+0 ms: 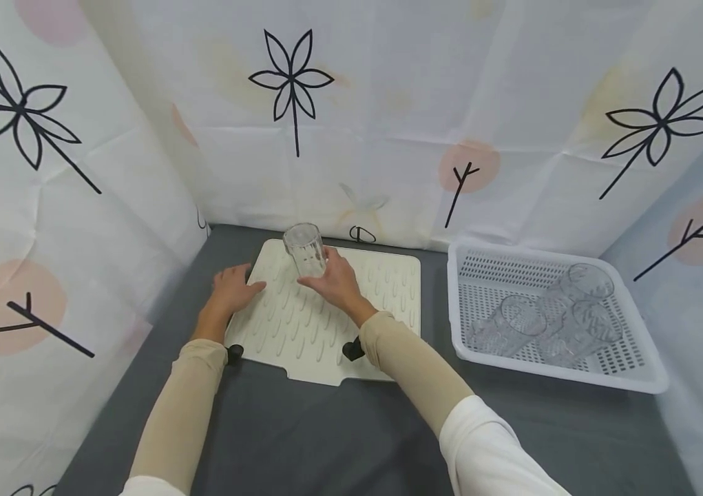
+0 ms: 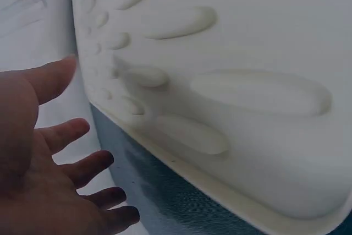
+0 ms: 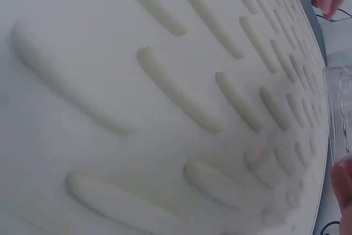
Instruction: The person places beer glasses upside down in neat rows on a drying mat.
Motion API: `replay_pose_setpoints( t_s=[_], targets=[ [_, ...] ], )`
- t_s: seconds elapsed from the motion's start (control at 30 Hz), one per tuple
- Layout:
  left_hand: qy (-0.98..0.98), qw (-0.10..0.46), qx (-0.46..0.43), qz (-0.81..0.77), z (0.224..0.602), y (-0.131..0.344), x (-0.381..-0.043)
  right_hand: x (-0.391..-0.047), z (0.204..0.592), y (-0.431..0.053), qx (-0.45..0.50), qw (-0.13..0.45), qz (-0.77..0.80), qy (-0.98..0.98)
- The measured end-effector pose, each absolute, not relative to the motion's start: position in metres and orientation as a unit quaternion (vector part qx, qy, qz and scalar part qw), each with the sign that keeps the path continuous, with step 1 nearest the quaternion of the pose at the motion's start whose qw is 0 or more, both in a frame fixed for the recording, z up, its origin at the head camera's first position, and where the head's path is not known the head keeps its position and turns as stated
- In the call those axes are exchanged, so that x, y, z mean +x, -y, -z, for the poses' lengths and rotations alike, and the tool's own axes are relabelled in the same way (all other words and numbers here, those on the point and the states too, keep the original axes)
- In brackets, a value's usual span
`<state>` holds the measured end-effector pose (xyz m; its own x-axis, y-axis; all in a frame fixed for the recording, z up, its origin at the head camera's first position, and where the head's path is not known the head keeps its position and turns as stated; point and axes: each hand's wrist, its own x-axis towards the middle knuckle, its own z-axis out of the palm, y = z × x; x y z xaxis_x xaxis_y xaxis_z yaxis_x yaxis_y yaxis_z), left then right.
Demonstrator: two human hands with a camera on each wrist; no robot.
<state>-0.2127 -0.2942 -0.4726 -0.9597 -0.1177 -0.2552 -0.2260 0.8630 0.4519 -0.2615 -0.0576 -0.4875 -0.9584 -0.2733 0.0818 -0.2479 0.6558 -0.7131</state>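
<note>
My right hand [image 1: 334, 279] grips a clear ribbed drinking glass [image 1: 305, 249] over the back left part of a cream draining board [image 1: 382, 289]. The glass leans a little, its wide rim up and toward the left. In the right wrist view, part of the glass [image 3: 340, 114] and a fingertip [image 3: 342, 182] show at the right edge. My left hand [image 1: 232, 293] is at the board's left edge, fingers spread and holding nothing. Its separate fingers also show in the left wrist view, where the hand [image 2: 60, 163] is beside the board's rim [image 2: 220, 193].
At the right stands a white perforated plastic basket [image 1: 459, 303] with several clear glasses [image 1: 521, 317] lying in it. Raised oval ridges cover the board, which lies on a dark grey tabletop [image 1: 326, 441]. Patterned white curtains [image 1: 376, 89] enclose the table at the back and sides.
</note>
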Motion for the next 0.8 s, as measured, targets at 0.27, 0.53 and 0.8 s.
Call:
replay_pose_setpoints(
  t_s=[0.27,0.53,0.8],
  targets=[
    [-0.957,0.168,-0.085,-0.221,0.495,0.291,-0.211,-0.269,0.496,0.065,-0.147,0.024,0.438,-0.887],
    [-0.957,0.174,-0.077,-0.217,0.492,0.283,-0.206,-0.272,0.497,0.073,-0.134,0.04,0.449,-0.882],
    [-0.957,0.175,-0.083,-0.214,0.486,0.282,-0.206,-0.276,0.497,0.08,-0.143,0.053,0.447,-0.882]
  ],
)
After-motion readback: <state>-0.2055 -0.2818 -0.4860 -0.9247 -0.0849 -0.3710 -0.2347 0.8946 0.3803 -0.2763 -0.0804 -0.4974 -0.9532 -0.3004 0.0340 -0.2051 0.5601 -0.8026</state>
